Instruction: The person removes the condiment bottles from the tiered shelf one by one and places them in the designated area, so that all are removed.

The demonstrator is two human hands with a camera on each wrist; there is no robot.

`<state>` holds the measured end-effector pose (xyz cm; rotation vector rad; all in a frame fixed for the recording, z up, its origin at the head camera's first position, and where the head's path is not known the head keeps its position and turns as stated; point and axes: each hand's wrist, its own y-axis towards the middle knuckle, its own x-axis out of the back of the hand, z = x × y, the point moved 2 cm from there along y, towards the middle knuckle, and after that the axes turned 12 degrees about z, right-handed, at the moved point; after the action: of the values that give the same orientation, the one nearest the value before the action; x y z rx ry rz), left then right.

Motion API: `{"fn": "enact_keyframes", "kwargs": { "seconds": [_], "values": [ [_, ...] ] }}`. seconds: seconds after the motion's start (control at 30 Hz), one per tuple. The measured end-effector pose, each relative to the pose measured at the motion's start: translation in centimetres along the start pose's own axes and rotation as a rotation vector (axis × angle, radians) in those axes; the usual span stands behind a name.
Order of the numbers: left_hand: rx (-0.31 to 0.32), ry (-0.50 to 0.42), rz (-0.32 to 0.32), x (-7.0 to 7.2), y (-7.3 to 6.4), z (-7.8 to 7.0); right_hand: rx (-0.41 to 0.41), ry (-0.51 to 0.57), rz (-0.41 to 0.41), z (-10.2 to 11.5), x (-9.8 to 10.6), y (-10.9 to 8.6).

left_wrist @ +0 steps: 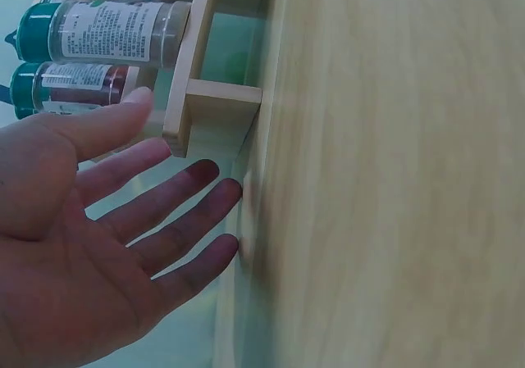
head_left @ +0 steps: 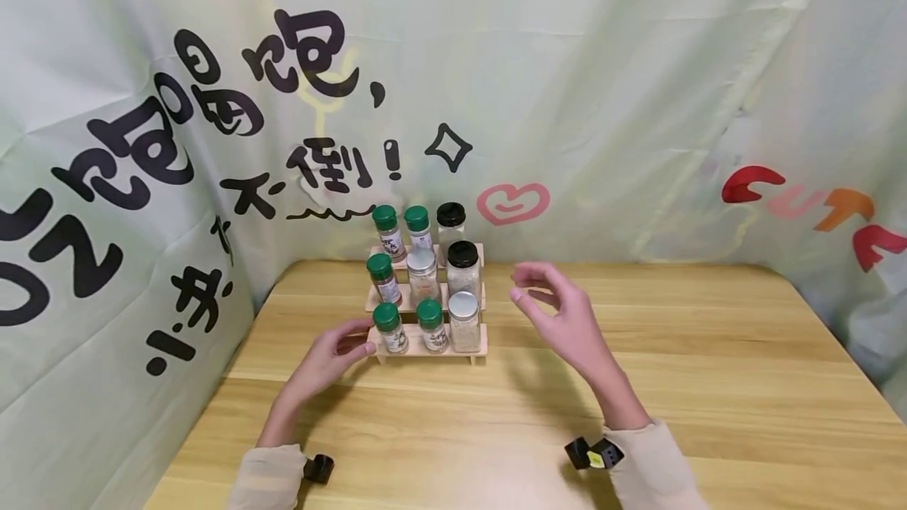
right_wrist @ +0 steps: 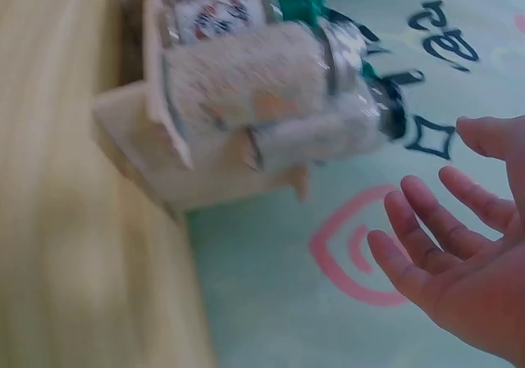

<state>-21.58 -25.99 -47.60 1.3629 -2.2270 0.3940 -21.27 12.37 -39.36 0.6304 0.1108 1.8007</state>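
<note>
A three-tier wooden rack (head_left: pixel 418 354) carries several spice jars. At its lower left end is my left hand (head_left: pixel 329 359), fingertips right at the front shelf beside a green-capped jar (head_left: pixel 390 329). The left wrist view shows that hand's spread fingers (left_wrist: pixel 184 212) next to the rack's end (left_wrist: pixel 221 97). My right hand (head_left: pixel 563 317) is raised to the right of the rack, apart from it, fingers loosely bent and holding nothing. Nearest to it are a black-lidded jar (head_left: pixel 464 274) on the middle tier and a silver-lidded jar (head_left: pixel 465 323) on the front tier.
The rack stands toward the back of a wooden table (head_left: pixel 453 431). A pale printed curtain (head_left: pixel 588 101) hangs behind and along the left side. More green-capped jars (head_left: pixel 416 223) and another black-lidded jar (head_left: pixel 451 219) fill the back tier.
</note>
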Motion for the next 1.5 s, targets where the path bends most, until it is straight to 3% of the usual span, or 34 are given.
{"fn": "enact_keyframes", "kwargs": {
  "seconds": [0.37, 0.7, 1.13, 1.3, 1.47, 1.5],
  "values": [
    [0.026, -0.006, 0.013, -0.3, 0.1, 0.1, -0.043, 0.120, 0.048, -1.2, -3.5, -0.2],
    [0.034, 0.026, 0.007, -0.1, 0.1, 0.1, -0.052, 0.088, 0.049, -1.4, -5.9, -0.1],
    [0.069, 0.032, 0.014, -0.1, 0.2, 0.1, -0.095, 0.061, 0.009, -1.3, -6.8, 0.1],
    [0.037, 0.025, 0.019, -0.1, 0.0, -0.6, -0.110, 0.073, 0.019, -1.1, -6.8, 0.0],
    [0.044, 0.016, 0.026, -0.1, 0.0, -0.4, -0.112, 0.074, 0.016, -1.0, -6.8, -0.1],
    [0.048, 0.020, 0.026, -0.1, 0.1, 0.2, -0.109, 0.077, 0.014, -1.0, -6.8, -0.1]
  ]
}}
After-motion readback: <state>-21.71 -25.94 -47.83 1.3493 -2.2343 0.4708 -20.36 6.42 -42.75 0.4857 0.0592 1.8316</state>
